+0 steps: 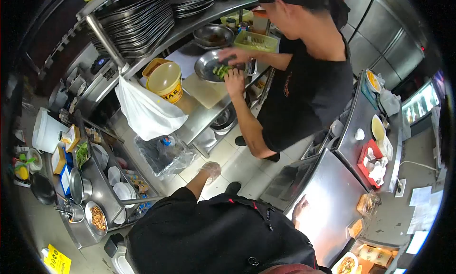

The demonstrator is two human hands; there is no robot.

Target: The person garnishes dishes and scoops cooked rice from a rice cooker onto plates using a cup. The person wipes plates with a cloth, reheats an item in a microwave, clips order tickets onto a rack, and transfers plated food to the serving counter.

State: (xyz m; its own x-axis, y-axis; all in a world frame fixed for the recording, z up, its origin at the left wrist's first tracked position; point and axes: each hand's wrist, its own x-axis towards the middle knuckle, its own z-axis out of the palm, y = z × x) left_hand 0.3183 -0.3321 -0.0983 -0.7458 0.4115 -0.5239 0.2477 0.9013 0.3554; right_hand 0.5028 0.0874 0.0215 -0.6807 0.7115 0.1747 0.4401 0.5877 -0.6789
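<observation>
My left hand (210, 171), in a clear plastic glove, hangs over the tiled floor near a bin lined with a clear bag (164, 160). Its fingers look loosely spread and nothing shows in them. My right hand (300, 210) is at the edge of a bright steel counter (327, 193), fingers stretched out, partly lost in glare. No object is visible in it. Across from me a co-worker in black (308, 88) has both hands at a metal bowl (206, 65) with cut green vegetables (221, 71); one of those hands is blurred.
A yellow tub (165, 81) and white bag (147, 107) are at the back bench. Stacked metal plates (135, 27) fill the shelf above. On my left stands a rack with a bowl of cooked food (97, 219). A red basket (372, 164) sits on the right counter.
</observation>
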